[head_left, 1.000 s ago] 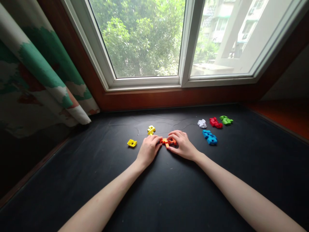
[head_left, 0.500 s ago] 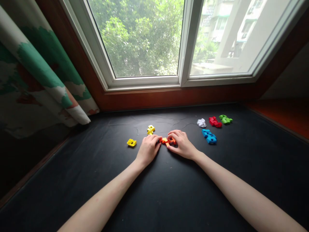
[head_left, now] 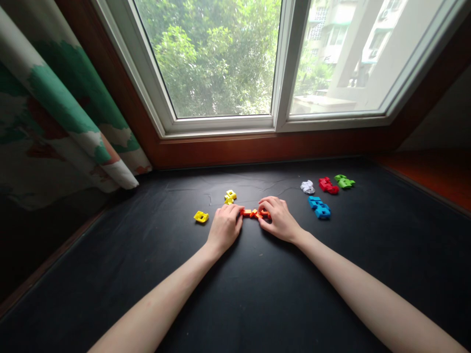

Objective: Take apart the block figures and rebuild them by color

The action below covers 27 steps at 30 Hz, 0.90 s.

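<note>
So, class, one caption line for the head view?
Both hands hold orange linked pieces on a black mat by the window.

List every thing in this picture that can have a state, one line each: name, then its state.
left hand: resting on the surface, fingers on the orange pieces' left end
right hand: fingers on their right end
orange pieces: in a row between both hands
yellow piece: lying loose, untouched
yellow pieces: clustered, untouched
blue piece: lying apart
white piece: lying apart
red piece: beside the green piece
window: shut
curtain: drawn aside
</note>
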{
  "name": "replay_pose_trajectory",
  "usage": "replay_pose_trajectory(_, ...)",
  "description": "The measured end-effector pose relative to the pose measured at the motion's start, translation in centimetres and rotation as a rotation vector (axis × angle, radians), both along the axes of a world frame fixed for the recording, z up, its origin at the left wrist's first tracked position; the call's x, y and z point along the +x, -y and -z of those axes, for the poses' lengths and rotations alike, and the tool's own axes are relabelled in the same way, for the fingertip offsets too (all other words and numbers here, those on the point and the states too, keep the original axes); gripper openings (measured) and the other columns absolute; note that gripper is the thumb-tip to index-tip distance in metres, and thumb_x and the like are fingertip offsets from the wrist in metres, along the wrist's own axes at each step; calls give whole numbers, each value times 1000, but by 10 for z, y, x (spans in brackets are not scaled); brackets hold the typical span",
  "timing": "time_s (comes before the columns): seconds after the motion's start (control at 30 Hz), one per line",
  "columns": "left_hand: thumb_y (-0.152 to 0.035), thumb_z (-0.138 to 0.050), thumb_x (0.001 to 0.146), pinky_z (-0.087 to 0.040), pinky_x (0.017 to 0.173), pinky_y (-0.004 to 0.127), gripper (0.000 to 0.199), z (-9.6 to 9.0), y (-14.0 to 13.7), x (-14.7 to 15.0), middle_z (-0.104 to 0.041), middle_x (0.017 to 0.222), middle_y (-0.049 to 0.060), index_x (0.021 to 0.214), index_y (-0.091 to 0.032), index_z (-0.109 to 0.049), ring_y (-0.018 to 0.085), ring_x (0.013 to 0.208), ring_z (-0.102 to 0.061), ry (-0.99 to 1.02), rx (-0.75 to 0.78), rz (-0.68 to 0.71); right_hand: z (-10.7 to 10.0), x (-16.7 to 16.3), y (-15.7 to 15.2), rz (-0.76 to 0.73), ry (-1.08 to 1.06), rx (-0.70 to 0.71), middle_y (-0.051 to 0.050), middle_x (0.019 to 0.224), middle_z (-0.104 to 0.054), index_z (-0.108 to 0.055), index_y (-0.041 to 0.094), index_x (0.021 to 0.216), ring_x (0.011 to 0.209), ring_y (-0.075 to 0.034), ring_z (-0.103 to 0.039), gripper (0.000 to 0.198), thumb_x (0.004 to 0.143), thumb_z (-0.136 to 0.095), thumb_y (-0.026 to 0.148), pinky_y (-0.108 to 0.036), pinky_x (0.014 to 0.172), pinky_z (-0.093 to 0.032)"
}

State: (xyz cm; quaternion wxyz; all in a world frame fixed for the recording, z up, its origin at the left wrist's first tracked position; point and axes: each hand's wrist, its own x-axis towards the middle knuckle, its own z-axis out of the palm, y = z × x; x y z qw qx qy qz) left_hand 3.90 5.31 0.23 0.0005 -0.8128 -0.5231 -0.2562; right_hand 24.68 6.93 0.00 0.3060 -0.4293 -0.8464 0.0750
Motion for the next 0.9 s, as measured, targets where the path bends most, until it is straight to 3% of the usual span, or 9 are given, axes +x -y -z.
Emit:
replay_pose_trajectory(0.43,-14,-57,90,-45,84,38,17,1,0,-2,-70,106,6,106,-18,-61,25,100,-61,48,-18,26,3,2,-3,-64,-46,60,-7,113,-63,-60,23,91,114,-24,-53,5,87,-63,25,-40,95,-36)
replay_pose_trajectory(0.67,-16,-66,85,-43,90,38,32,-3,1,-1,-70,98,4,115,-20,-58,21,93,-63,144,-58,178,3,2,-3,128,-144,102,-3,92,-69,-60,22,92,97,-24,-58,4,89,-63,24,-40,89,-34)
replay_pose_trajectory(0.8,-19,-69,84,-42,92,39,30,-5,3,-1,-72,97,1,112,-21,-58,21,95,-63,161,-62,221,4,3,-4,130,-118,78,-2,90,-71,-63,23,89,95,-24,-57,3,88,-66,25,-40,90,-33)
replay_pose_trajectory(0.9,-22,-65,88,-44,90,38,23,-5,3,-1,-71,93,2,110,-20,-59,21,92,-62,160,-47,167,5,3,-4,100,-81,72,-1,90,-72,-65,23,88,97,-24,-56,4,87,-68,26,-41,91,-32)
